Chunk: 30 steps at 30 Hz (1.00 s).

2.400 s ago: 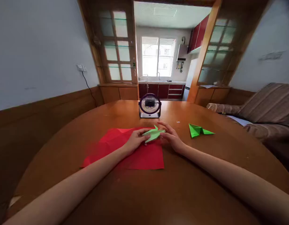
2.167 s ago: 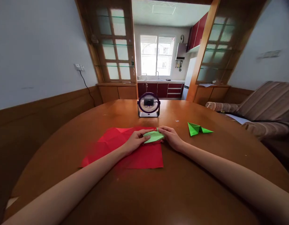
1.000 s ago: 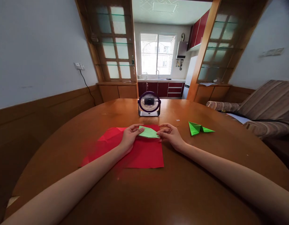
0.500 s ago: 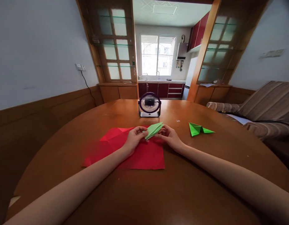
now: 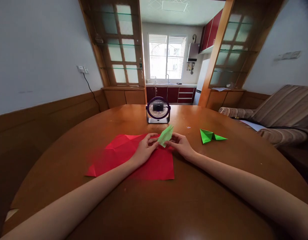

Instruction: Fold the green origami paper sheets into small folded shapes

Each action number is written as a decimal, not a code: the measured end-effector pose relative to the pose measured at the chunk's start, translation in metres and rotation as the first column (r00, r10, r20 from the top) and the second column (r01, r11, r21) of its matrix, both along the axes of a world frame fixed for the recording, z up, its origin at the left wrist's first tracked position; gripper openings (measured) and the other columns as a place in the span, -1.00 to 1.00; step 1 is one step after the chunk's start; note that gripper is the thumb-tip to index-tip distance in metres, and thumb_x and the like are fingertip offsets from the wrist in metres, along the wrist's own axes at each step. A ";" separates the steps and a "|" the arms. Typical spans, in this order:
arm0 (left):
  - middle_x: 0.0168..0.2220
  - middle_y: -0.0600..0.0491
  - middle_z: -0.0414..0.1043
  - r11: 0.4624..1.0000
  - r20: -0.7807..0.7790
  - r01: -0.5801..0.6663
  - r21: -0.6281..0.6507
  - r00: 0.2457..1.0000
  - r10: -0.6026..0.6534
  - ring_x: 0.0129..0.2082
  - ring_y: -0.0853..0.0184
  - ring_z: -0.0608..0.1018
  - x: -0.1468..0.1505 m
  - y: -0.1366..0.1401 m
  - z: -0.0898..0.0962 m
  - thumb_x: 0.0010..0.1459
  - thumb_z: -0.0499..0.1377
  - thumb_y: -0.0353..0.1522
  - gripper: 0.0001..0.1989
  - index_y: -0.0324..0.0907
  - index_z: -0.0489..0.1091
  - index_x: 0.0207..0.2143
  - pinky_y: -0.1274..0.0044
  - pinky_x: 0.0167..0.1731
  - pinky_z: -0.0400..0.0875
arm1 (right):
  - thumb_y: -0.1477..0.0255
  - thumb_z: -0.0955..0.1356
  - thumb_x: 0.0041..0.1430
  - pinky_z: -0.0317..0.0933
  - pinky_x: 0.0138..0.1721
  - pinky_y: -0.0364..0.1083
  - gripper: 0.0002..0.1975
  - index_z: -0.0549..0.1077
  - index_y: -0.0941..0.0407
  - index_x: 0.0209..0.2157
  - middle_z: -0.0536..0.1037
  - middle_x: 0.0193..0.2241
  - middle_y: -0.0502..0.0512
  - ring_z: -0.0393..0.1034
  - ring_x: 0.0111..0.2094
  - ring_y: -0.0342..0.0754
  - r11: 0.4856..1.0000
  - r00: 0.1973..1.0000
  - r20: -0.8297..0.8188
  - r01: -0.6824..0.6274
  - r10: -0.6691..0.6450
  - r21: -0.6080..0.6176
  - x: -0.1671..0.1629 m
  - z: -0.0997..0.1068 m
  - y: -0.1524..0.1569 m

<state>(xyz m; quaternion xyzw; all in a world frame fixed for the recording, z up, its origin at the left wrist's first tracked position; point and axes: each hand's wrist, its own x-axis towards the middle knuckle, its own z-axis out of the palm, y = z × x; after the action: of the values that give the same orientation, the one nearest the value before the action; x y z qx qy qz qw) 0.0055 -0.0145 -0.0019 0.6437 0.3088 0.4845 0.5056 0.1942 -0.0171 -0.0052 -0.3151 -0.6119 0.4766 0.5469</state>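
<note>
A light green folded paper (image 5: 165,136) is held up between my two hands, above the far right part of a red paper sheet (image 5: 154,168). My left hand (image 5: 146,146) pinches its left lower edge with thumb and fingers. On the other side, my right hand (image 5: 181,144) grips the right edge, its thumb near the lower corner. The red sheet lies creased on the table, partly covered by my left forearm. A brighter green folded paper piece (image 5: 207,136) with two pointed parts rests on the table to the right of my right hand.
A small round desk fan (image 5: 158,109) stands beyond my hands on the brown wooden table (image 5: 194,200). At the right is a striped armchair (image 5: 286,110). Small scraps (image 5: 188,127) lie right of the fan.
The light green paper has been tilted more upright, its tip now pointing up. Both hands still hold it, with the right fingers shifted slightly. The whole view has moved a little.
</note>
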 end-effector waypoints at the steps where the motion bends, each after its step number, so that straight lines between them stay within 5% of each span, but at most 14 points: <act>1: -0.14 -0.06 0.51 0.998 -0.043 -0.031 0.063 0.999 0.034 -0.15 0.24 0.55 0.001 -0.002 0.001 0.05 0.28 -0.28 -0.65 -0.19 0.36 -0.11 0.41 -0.15 0.42 | 0.33 0.53 -0.13 0.35 -0.22 -0.04 -0.71 0.51 0.11 -0.33 0.59 -0.36 0.03 0.46 -0.35 -0.09 1.000 1.000 -0.002 0.009 -0.009 0.001 -0.001 -0.001 0.000; 5: -0.23 0.00 0.48 0.933 -0.170 -0.168 0.318 0.958 0.231 -0.22 0.26 0.51 0.003 -0.009 0.009 0.02 0.26 -0.37 -0.82 -0.18 0.44 -0.27 0.43 -0.14 0.39 | 0.35 0.52 -0.13 0.36 -0.19 -0.03 -0.73 0.49 0.10 -0.34 0.59 -0.35 0.02 0.48 -0.34 -0.09 1.000 1.000 -0.014 0.010 -0.010 0.010 -0.005 -0.003 0.000; 9: -0.37 0.06 0.41 0.886 -0.177 -0.229 0.404 0.930 0.321 -0.31 0.31 0.45 0.001 -0.012 0.012 0.00 0.26 -0.37 -0.90 -0.17 0.38 -0.41 0.48 -0.21 0.35 | 0.37 0.53 -0.13 0.37 -0.17 -0.02 -0.67 0.45 0.08 -0.29 0.58 -0.31 0.01 0.50 -0.30 -0.07 1.000 0.999 -0.028 -0.023 0.024 0.011 -0.008 -0.003 -0.003; 14: -0.37 0.08 0.44 0.955 -0.157 -0.114 0.273 0.974 0.161 -0.34 0.33 0.49 0.000 -0.011 0.007 0.10 0.21 -0.28 -0.83 -0.16 0.30 -0.35 0.52 -0.28 0.34 | 0.41 0.55 -0.17 0.35 -0.10 -0.02 -0.51 0.41 0.05 -0.16 0.56 -0.19 0.02 0.49 -0.21 -0.06 0.996 0.994 -0.063 -0.084 0.084 -0.001 -0.008 -0.001 -0.006; 20: -0.40 0.12 0.48 0.998 0.032 0.036 0.042 0.999 -0.038 -0.40 0.34 0.55 0.001 -0.007 0.003 -0.01 0.34 -0.22 -0.55 -0.13 0.17 -0.18 0.55 -0.36 0.35 | 0.30 0.53 -0.12 0.32 -0.29 -0.09 -0.72 0.52 0.10 -0.35 0.58 -0.38 0.02 0.43 -0.39 -0.11 1.000 1.000 0.002 0.021 -0.021 -0.015 -0.005 -0.001 -0.008; 30: -0.41 0.06 0.47 0.977 0.128 0.064 -0.203 0.991 -0.038 -0.57 0.47 0.41 -0.005 0.004 0.001 -0.09 0.39 -0.22 -0.53 -0.25 0.46 -0.13 0.63 -0.60 0.29 | 0.15 0.50 -0.07 0.28 -0.46 -0.15 -0.65 0.53 0.12 -0.36 0.53 -0.53 -0.01 0.38 -0.55 -0.17 0.968 0.983 -0.178 -0.089 0.047 -0.233 0.000 0.005 -0.009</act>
<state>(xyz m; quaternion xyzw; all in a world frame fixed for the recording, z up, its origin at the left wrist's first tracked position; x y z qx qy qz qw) 0.0005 -0.0106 -0.0011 0.5644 0.3090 0.4754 0.6000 0.1941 -0.0261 -0.0002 -0.3158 -0.5112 0.5908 0.5384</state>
